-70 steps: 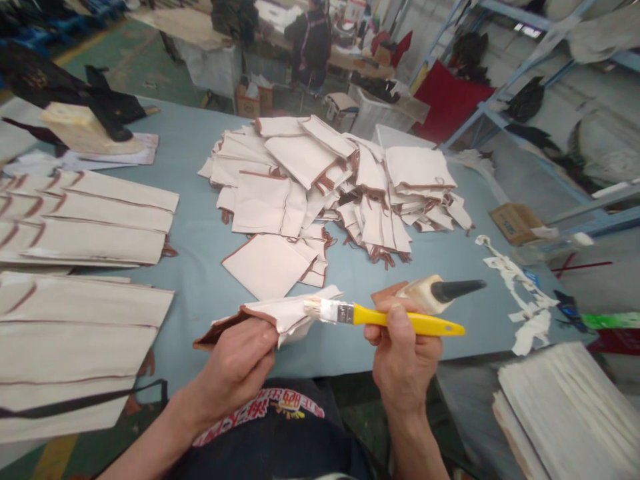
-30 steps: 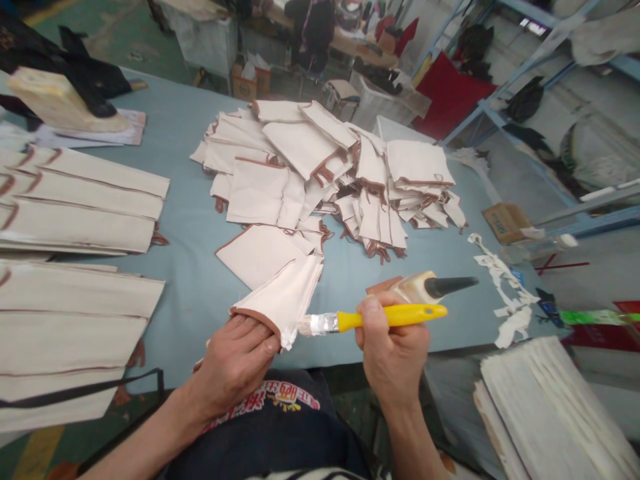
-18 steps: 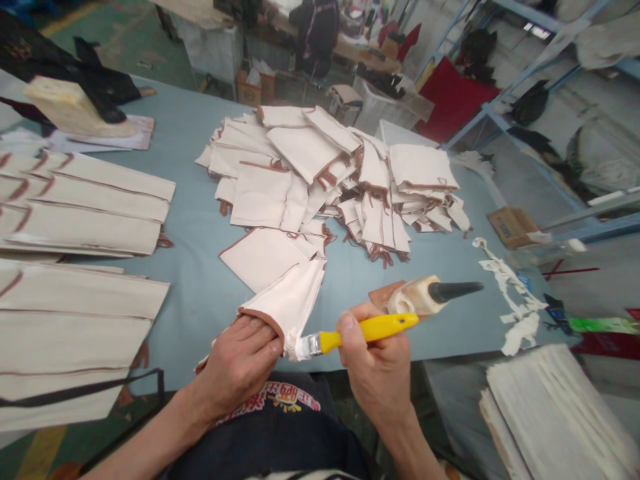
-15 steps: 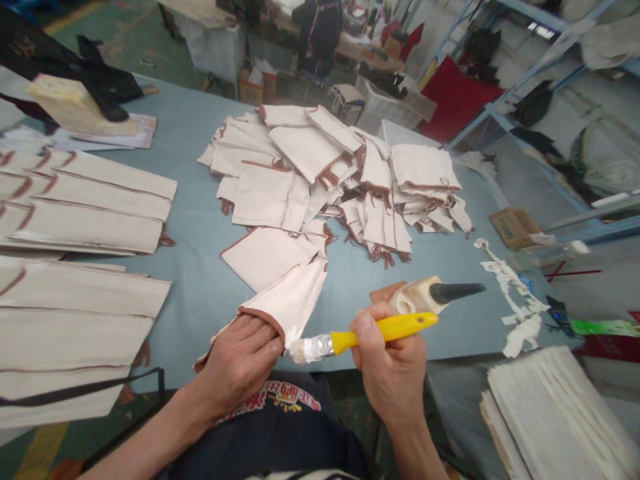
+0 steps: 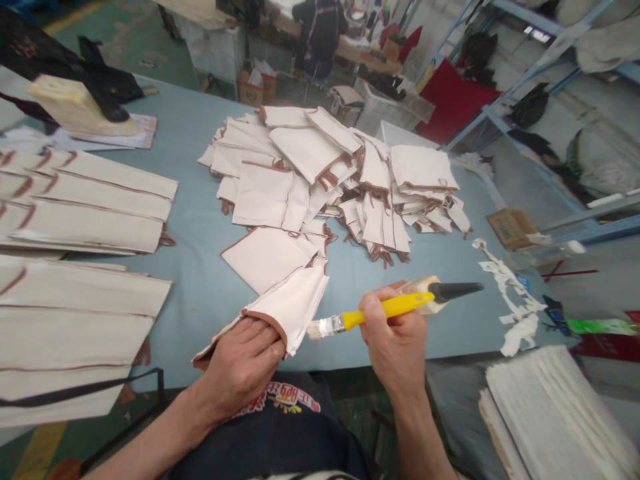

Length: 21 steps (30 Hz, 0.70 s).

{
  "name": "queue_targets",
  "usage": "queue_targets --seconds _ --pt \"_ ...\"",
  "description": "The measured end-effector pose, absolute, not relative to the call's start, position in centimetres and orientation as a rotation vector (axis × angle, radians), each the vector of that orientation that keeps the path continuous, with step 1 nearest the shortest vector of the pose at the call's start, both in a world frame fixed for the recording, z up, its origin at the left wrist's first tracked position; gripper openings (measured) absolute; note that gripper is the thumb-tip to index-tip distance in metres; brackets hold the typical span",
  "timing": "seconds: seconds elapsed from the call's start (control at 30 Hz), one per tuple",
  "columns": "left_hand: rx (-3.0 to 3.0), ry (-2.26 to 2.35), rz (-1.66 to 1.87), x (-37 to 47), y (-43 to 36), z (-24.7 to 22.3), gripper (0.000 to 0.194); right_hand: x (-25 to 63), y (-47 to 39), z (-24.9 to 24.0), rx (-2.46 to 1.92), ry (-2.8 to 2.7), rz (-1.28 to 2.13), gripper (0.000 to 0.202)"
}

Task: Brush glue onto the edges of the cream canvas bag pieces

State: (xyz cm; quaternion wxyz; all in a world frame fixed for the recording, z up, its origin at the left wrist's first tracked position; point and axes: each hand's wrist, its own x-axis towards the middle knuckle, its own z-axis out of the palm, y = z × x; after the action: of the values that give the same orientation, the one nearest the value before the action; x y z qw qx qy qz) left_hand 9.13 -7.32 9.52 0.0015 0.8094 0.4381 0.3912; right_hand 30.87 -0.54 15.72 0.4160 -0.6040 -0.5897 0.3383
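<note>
My left hand (image 5: 245, 363) has its fingers tucked under the brown-bound edge of a cream fabric pouch (image 5: 295, 297), gripping it near the table's front edge. My right hand (image 5: 395, 340) is closed around a yellow-handled paintbrush (image 5: 400, 305). The pale bristles point left, beside the pouch's right edge near its lower corner; whether they touch it I cannot tell. Under the held pouch's far side lies another cream pouch (image 5: 265, 257). Just beyond my right hand a pale container (image 5: 434, 306) with a dark tapered piece is partly hidden by the brush and hand.
A loose heap of cream pouches (image 5: 305, 150) with brown edging covers the table's far middle. Flat stacks of cream fabric pieces (image 5: 85, 207) lie on the left. White scraps (image 5: 520, 310) and a cardboard box (image 5: 510, 227) are on the right, near blue shelving (image 5: 487, 137).
My right hand has drawn the paintbrush up and to the right, off the pouch's lower corner. My left hand and the pouch have barely shifted.
</note>
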Motion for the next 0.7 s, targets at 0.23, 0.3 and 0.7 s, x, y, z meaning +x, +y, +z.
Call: queue_targets --seconds 0.23,0.3,0.7 --pt "2.293 1.314 1.258 9.0 -7.7 10.3 0.029 30.7 -0.1 17.0 -1.288 -1.339 0.724 0.036" --pt "2.138 1.292 1.248 8.9 -7.8 10.7 0.030 30.6 0.1 16.4 -1.222 -1.333 0.748 0.033" --pt "1.763 1.355 1.262 8.4 -7.9 11.4 0.034 31.9 -3.4 14.5 -0.982 -1.619 1.057 0.026"
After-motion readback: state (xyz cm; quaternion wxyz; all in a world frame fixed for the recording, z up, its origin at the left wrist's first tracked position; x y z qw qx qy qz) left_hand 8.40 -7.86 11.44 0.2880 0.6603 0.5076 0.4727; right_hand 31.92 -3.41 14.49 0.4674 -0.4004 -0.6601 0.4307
